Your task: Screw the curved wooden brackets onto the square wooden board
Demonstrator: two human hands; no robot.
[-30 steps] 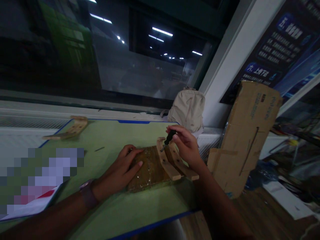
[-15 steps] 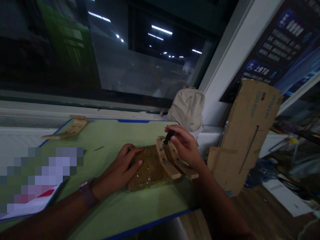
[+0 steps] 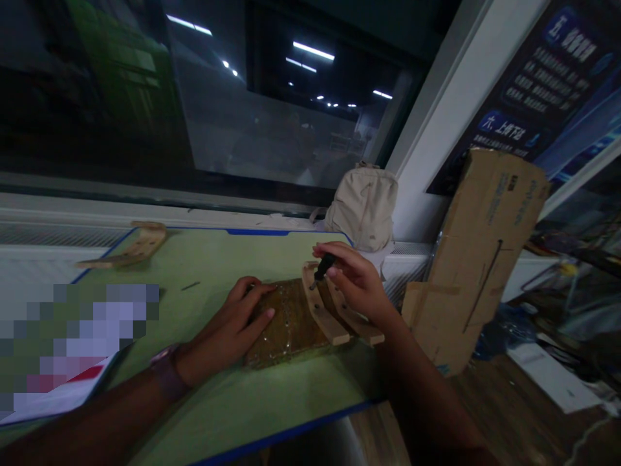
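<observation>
My left hand lies on the left side of a brown block wrapped in shiny tape, its thumb and fingers spread. Two bent wooden pieces with holes stand side by side across the block's right end: a nearer wooden piece and a farther wooden piece. In my right hand is a short black-handled screwdriver, gripped between thumb and fingers. It slants down, and its metal tip meets the upper hole of the left wooden piece. Whether a screw sits there is too small to tell.
Another bent wooden piece rests at the table's far left corner. A thin dark rod lies on the green tabletop. Pixelated papers are at left. Behind stand a beige backpack and, at right, a tall cardboard box.
The screwdriver's handle and my right fingers have shifted slightly left, while its tip stays at the same hole. My left hand keeps its place on the block. The view has tilted a little.
</observation>
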